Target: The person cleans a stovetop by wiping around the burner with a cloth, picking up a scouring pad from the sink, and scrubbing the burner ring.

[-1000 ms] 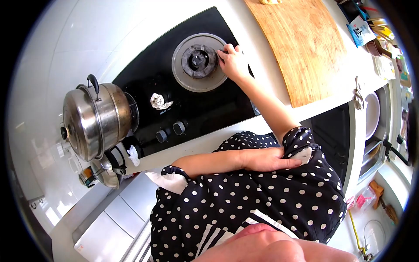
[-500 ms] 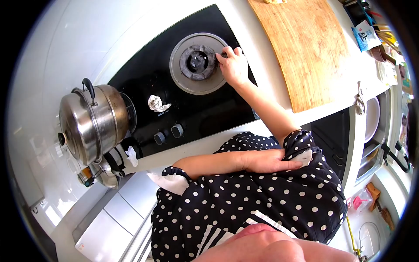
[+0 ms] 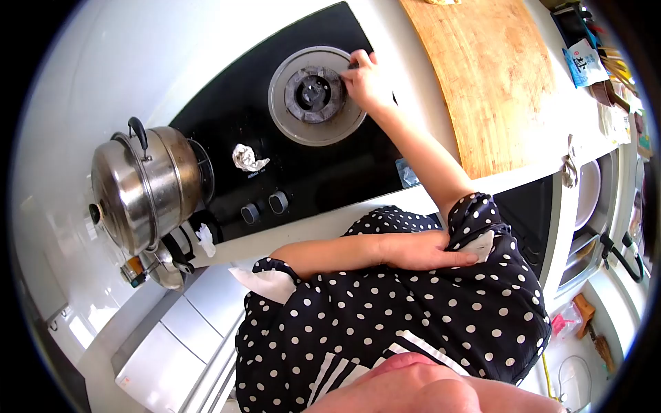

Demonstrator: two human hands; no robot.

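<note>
My right hand (image 3: pixel 365 84) reaches over the black gas hob (image 3: pixel 323 175), its fingers pinched at the rim of the round metal burner plate (image 3: pixel 282 120). Something small and dark shows at the fingertips, too hidden to name. Inside the plate sits the burner (image 3: pixel 313 95), with no pan support over it. My left hand (image 3: pixel 427 250) grips the rolled-up right sleeve (image 3: pixel 475 224) of the polka-dot garment, thumb on its white cuff. A crumpled white tissue (image 3: pixel 246 158) lies on the hob, up from two control knobs (image 3: pixel 277 202).
A steel pot with a lid (image 3: pixel 148 189) stands on the left burner. To the right lies a wooden chopping board (image 3: pixel 489 89). A blue-and-white packet (image 3: pixel 585 63) and a sink (image 3: pixel 606 186) are farther right. A small blue wrapper (image 3: pixel 406 173) lies near the hob's front edge.
My right hand has shifted slightly upward along the burner plate's rim. The left hand keeps its grip on the sleeve. More of the small blue wrapper shows beside my right forearm.
</note>
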